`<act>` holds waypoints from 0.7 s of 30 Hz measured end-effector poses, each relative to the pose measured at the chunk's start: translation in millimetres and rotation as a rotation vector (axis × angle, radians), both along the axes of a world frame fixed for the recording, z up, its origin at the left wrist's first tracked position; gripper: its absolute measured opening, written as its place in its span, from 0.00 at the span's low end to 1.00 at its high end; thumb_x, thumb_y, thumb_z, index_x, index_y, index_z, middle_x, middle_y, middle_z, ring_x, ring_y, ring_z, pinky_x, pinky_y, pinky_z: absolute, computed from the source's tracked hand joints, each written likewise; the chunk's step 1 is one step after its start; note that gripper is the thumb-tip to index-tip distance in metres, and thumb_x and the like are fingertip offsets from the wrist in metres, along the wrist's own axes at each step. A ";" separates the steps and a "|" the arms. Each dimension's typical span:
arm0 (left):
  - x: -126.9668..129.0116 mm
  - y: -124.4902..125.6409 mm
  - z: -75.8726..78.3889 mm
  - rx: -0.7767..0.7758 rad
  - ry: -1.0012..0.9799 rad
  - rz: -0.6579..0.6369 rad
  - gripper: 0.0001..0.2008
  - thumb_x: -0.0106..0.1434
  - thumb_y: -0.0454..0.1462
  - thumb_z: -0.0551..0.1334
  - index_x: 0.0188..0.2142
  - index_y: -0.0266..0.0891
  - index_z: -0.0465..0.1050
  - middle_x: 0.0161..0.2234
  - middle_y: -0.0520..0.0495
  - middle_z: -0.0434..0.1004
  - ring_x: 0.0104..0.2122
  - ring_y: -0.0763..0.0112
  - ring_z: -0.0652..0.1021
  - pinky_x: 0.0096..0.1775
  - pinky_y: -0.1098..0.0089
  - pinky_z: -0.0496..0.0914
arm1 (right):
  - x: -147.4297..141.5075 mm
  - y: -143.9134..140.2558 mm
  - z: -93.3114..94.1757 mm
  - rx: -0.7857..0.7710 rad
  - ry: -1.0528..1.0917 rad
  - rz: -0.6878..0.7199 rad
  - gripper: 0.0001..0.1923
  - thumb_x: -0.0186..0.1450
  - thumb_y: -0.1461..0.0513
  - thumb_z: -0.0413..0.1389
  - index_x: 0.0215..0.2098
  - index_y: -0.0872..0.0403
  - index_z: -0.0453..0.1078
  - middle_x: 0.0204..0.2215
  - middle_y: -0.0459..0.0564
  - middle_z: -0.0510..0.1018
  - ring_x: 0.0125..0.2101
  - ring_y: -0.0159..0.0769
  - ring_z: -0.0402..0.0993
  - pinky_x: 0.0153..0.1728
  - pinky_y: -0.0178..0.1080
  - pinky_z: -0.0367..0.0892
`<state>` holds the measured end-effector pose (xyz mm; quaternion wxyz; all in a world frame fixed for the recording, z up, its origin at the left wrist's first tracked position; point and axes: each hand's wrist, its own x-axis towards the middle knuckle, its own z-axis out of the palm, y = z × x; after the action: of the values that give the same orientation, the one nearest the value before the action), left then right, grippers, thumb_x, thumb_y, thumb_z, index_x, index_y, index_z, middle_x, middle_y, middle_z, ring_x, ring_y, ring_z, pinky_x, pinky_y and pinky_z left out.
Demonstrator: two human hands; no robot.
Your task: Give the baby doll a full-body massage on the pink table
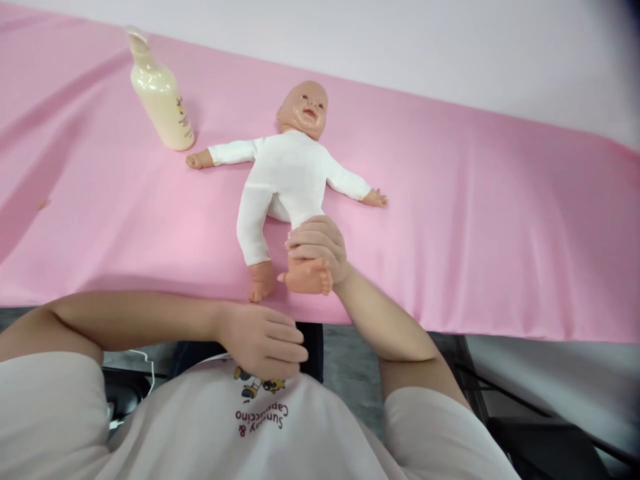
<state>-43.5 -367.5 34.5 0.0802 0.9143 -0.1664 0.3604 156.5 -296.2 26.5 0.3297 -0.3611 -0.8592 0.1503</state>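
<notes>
A baby doll [287, 170] in a white bodysuit lies on its back on a pink cloth-covered table [425, 233], arms spread and feet toward me. My right hand [320, 243] is wrapped round the doll's lower leg on the right, just above the foot. That bare foot [305, 277] sticks out below my fingers, its sole turned sideways. In front of my belly, off the table's near edge, hovers my left hand [267, 340]. Its fingers are stretched out and it holds nothing. The doll's other foot [261, 280] rests near that edge.
A pump bottle [163, 100] of pale yellow liquid stands left of the doll, beside its outstretched hand. Behind the table is a white wall [400, 47]. Below the near edge, dark chair parts [545, 440] show at right and a white cable [150, 367] at left.
</notes>
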 end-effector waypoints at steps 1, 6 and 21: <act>5.5 -10.0 -5.4 -0.027 0.094 0.036 0.07 0.66 0.39 0.63 0.40 0.45 0.80 0.48 0.44 0.83 0.48 0.65 0.81 0.51 0.66 0.77 | -0.4 -0.5 0.7 0.090 0.013 0.058 0.19 0.66 0.42 0.55 0.26 0.45 0.66 0.31 0.47 0.81 0.40 0.44 0.80 0.51 0.56 0.75; 29.1 -22.9 -25.5 -0.238 0.506 0.477 0.34 0.69 0.49 0.59 0.64 0.24 0.64 0.62 0.20 0.69 0.62 0.43 0.73 0.60 0.47 0.69 | -2.6 -3.4 3.3 0.450 0.091 0.240 0.10 0.67 0.50 0.57 0.34 0.44 0.69 0.35 0.45 0.82 0.40 0.41 0.80 0.45 0.51 0.76; 14.3 12.8 21.4 -0.415 0.390 -0.130 0.05 0.65 0.46 0.64 0.38 0.64 0.79 0.43 0.60 0.85 0.39 0.66 0.82 0.49 0.61 0.79 | -12.2 -16.9 17.4 0.499 0.280 0.357 0.18 0.70 0.46 0.51 0.36 0.49 0.70 0.30 0.48 0.80 0.34 0.38 0.79 0.38 0.45 0.75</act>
<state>-29.1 -354.7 55.9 0.3187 0.9179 -0.1289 0.1984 144.3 -313.1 44.0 0.4911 -0.0888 -0.8657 0.0391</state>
